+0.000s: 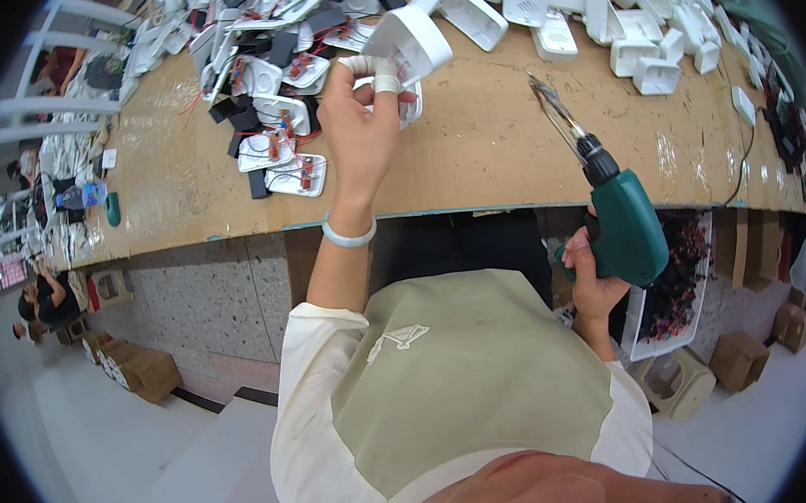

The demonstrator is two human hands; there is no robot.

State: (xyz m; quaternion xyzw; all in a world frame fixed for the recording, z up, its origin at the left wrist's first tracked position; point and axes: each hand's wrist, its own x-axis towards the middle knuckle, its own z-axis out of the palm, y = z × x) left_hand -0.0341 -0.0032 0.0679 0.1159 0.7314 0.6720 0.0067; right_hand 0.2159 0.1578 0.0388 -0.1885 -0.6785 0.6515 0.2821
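Observation:
My left hand [362, 128], with tape wrapped on its fingers, is closed on a white plastic housing [415, 43] raised over the near part of the table. Behind that hand, another white part [412, 106] shows only partly. At the right, my right hand [592, 280] grips a green pistol-grip power tool [627, 222]. A black collar and a long thin metal tip point up and left, over the tabletop. Close to my left hand lie white shells [297, 175] with red wiring and small boards, among black blocks [242, 115].
White housings [657, 75] are heaped along the back right of the brown tabletop [500, 175]. A small white box [743, 106] with a cable lies at the right. Below the table, a white bin [674, 312] holds dark and red parts. Other people [51, 295] are at the far left.

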